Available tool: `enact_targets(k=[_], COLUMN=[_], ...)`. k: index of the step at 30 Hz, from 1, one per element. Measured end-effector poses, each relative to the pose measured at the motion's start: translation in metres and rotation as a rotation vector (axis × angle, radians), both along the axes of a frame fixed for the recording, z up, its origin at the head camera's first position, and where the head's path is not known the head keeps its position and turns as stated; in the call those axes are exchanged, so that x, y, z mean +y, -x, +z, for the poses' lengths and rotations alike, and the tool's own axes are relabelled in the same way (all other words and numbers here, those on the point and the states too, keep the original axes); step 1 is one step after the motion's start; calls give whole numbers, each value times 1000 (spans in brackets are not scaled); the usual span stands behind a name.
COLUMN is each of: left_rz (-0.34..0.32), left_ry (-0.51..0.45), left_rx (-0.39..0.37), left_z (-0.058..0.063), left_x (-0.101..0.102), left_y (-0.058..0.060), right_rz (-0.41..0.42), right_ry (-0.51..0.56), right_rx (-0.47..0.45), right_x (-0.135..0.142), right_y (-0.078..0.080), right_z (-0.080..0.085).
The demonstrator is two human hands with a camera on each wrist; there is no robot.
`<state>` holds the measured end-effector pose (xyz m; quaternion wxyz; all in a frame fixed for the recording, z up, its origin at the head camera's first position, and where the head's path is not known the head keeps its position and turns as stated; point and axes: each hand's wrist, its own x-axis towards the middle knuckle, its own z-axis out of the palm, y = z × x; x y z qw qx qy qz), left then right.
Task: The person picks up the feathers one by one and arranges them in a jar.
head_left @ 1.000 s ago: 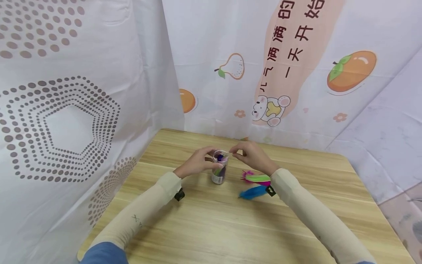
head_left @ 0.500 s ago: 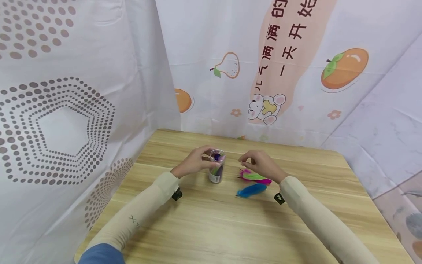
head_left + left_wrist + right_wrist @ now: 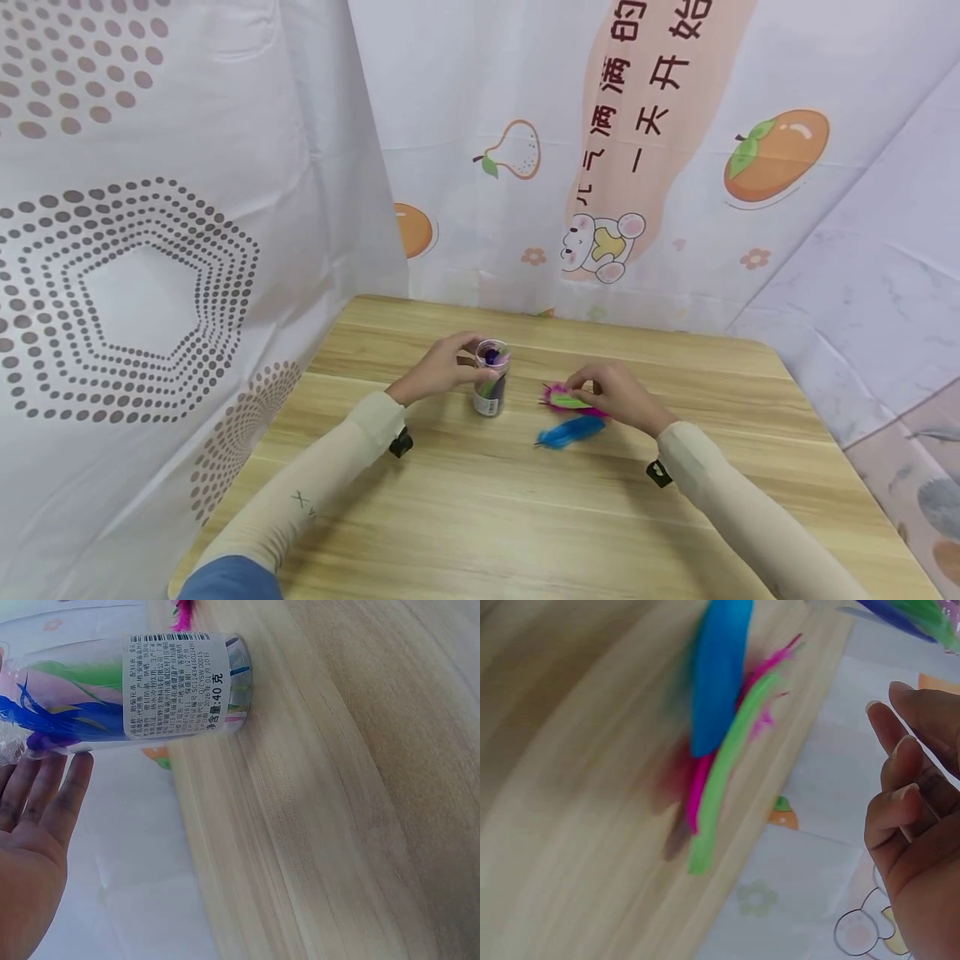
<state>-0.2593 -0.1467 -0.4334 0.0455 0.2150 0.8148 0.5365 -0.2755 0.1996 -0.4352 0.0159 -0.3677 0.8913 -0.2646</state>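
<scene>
My left hand (image 3: 441,372) holds a clear plastic jar (image 3: 487,407) upright on the table, thumb and fingers around its upper part. In the left wrist view the jar bears a white printed label (image 3: 180,686); blue, green and pale pink feathers (image 3: 79,673) show through its wall. To the right, my right hand (image 3: 621,398) hovers over a loose green feather (image 3: 567,402) and a magenta feather (image 3: 552,390). Its fingers are loosely bent, and the right wrist view shows nothing between them. A blue feather (image 3: 572,432) lies just in front of that pair.
The wooden table (image 3: 480,517) has its back edge against a white printed curtain (image 3: 465,275). Another patterned curtain (image 3: 300,208) hangs along the left side. Each wrist wears a small black device, such as the one on the right (image 3: 659,473).
My right hand has moved from the jar's mouth, rightward and down to the loose feathers. The pale thing at its fingertips no longer shows there. My left hand keeps holding the jar.
</scene>
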Motion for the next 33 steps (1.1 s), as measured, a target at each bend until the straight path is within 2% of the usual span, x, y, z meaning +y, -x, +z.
enact_targets(k=[7,10,22,33], left_rz=[-40,-53,-37,-45], left_ry=[-16,-19,-2,-5], left_rx=[21,35,37,33], left_z=[-8,-9,-9,-7], left_x=[-4,-4,-6,-7], left_y=[8,8,5,4], right_rz=[-28,-41,-67,-74], right_ry=[1,-3,-64,-87], right_rx=[-51,-28,69,17], right_x=[18,25,38,41], right_y=[-7,-9,-15,-17], right_z=[-14,-21,-48,-58])
